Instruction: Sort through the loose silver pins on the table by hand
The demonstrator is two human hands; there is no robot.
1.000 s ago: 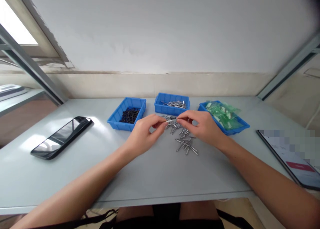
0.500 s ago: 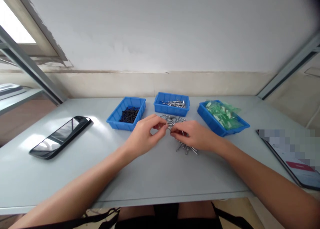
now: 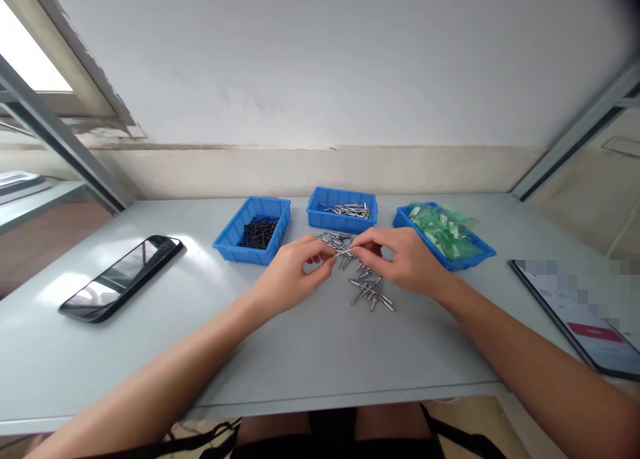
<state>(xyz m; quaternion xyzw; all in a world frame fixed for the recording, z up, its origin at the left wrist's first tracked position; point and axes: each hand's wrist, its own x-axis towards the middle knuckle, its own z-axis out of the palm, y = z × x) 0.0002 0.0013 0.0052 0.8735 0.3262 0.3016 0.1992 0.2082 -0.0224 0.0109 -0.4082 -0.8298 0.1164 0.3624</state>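
Over a loose pile of silver metal pins (image 3: 371, 291), both my hands meet with fingertips pinched. My left hand (image 3: 295, 269) is closed on a thin silver pin, its tip pointing right. My right hand (image 3: 400, 259) pinches a thin silver pin too, close to the left fingertips. The pins' shafts seem to cross or touch in the small gap; which end belongs to which hand is hard to tell. Some pins in the pile have a thicker end. Part of the pile lies behind the fingers.
Behind the hands stands a blue tray (image 3: 342, 220) with silver pins. Another blue tray (image 3: 225, 245) at left holds black screw-like pieces (image 3: 259, 233). At right, a third blue tray (image 3: 457, 265) holds green plastic packets (image 3: 447, 232). A dark phone (image 3: 123, 279) and a lit screen device (image 3: 580, 319) flank them.
My right hand has moved slightly up and right, opening a small gap between the fingertips. Thin silver shafts now show there, and more of the pile is visible. My left hand has barely moved.
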